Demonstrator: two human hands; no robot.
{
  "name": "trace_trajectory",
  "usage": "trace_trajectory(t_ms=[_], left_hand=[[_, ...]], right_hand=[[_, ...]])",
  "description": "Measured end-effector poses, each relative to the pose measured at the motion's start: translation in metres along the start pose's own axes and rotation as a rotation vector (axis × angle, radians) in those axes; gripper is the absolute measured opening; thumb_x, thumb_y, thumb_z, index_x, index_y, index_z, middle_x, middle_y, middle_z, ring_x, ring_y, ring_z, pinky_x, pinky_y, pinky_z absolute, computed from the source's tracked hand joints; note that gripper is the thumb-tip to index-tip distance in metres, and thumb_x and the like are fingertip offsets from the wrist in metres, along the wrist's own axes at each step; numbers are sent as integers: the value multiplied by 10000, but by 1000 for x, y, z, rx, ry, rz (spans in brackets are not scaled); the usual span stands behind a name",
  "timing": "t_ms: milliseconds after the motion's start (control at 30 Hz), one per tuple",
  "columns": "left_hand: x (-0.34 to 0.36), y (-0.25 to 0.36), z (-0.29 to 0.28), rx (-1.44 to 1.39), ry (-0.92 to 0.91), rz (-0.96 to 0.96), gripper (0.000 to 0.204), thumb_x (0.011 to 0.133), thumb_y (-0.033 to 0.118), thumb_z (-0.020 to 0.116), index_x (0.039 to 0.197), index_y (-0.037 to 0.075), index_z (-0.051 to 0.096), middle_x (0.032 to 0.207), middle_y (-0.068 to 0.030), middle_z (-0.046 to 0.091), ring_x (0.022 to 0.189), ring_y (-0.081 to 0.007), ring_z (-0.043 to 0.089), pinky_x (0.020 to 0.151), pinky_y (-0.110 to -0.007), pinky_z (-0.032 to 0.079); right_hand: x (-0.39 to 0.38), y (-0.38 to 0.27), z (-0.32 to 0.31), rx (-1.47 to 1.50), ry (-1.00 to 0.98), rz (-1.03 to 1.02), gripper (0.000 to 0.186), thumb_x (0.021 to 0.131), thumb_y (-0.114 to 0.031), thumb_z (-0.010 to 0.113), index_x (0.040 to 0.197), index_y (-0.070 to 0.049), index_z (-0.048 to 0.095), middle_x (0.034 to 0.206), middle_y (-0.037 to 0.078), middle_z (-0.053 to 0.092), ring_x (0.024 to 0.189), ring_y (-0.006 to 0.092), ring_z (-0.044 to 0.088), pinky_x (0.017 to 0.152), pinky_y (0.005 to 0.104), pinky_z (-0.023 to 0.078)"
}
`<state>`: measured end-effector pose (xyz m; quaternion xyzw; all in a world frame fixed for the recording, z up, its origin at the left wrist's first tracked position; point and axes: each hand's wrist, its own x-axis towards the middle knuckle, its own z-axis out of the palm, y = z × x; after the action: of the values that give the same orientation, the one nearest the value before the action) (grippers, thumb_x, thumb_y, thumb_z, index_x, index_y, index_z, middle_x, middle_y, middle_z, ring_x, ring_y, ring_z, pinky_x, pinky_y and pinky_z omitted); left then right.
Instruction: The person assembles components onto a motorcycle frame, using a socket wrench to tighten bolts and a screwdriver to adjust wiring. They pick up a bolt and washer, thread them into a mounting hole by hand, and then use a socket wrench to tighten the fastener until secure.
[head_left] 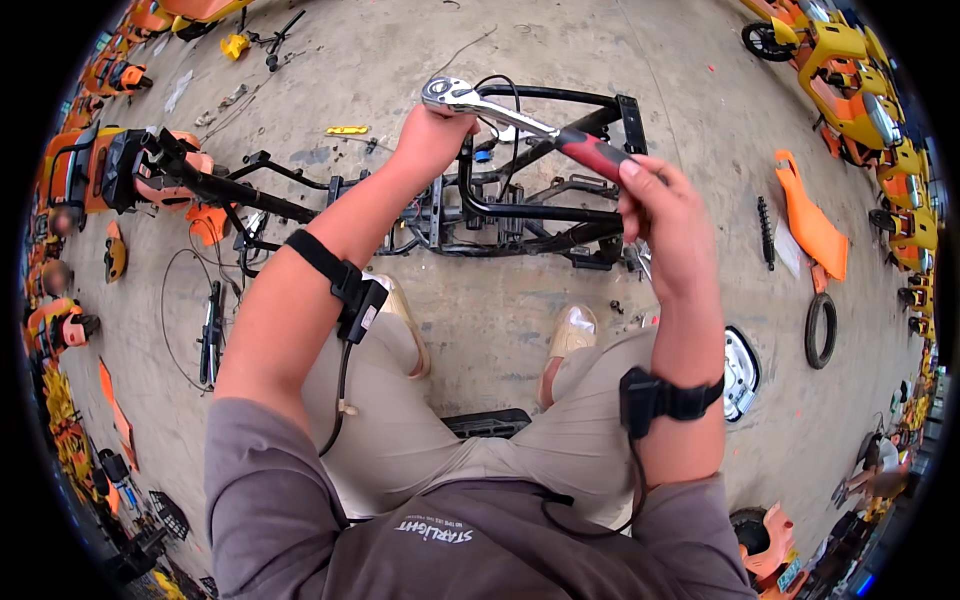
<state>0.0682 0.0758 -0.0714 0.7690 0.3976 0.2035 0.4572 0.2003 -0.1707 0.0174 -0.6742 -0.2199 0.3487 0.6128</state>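
Note:
A ratchet wrench (515, 119) with a chrome head and a red and black handle slants across the upper middle. My right hand (657, 205) is closed around the end of its handle. Beneath the chrome head, my left hand (437, 135) is closed at the tool's drive end; most of its fingers and whatever sits under the head are hidden. Below and behind the wrench lies a bare black scooter frame (545, 212) of welded tubes, with a black cable (517, 135) looping up from it. Both hands are above the frame's tubes.
A shock absorber (766, 232), an orange body panel (808, 225) and a black ring like a tyre (821, 330) lie on the right. A yellow piece (347, 130) rests beyond the frame. Yellow-orange scooters (850, 80) line the right; more orange bodywork (75, 165) stands left.

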Motion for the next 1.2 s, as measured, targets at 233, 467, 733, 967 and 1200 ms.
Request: trace_trajectory(t_ms=[233,467,733,967,1200], left_hand=[[6,-28,5,-133,110,100,254,967,281,678,1001,30,691,795,-13,675,740,-102,608,680,-286,488],[-9,-15,-3,-60,69,92,327,983,336,650,1081,26,679,813,-45,691,744,-121,621,699,-301,503],[8,-18,0,26,7,-40,270,938,303,701,920,33,715,782,-6,679,797,-109,630,719,-327,496],[-6,-15,5,-70,135,107,328,967,314,672,1065,1,672,817,-61,688,778,-134,634,726,-314,505],[7,-27,3,-149,66,81,229,971,230,634,1029,13,676,807,-33,673,752,-114,601,704,-279,472]], right_hand=[[-58,14,41,-156,-210,63,367,932,-265,731,1122,2,565,814,42,640,664,61,543,571,246,457],[-66,35,58,-37,-411,192,377,908,-224,742,1152,-13,548,860,51,652,741,72,574,641,272,475],[3,6,2,11,34,-3,337,908,-226,717,1131,5,618,756,28,608,601,83,546,535,229,425],[-76,42,63,-161,-324,142,446,921,-268,729,1166,36,511,843,92,657,700,110,594,636,298,488],[-35,7,26,-80,-45,-57,294,942,-251,707,1076,-16,593,822,57,652,653,82,581,537,236,474]])
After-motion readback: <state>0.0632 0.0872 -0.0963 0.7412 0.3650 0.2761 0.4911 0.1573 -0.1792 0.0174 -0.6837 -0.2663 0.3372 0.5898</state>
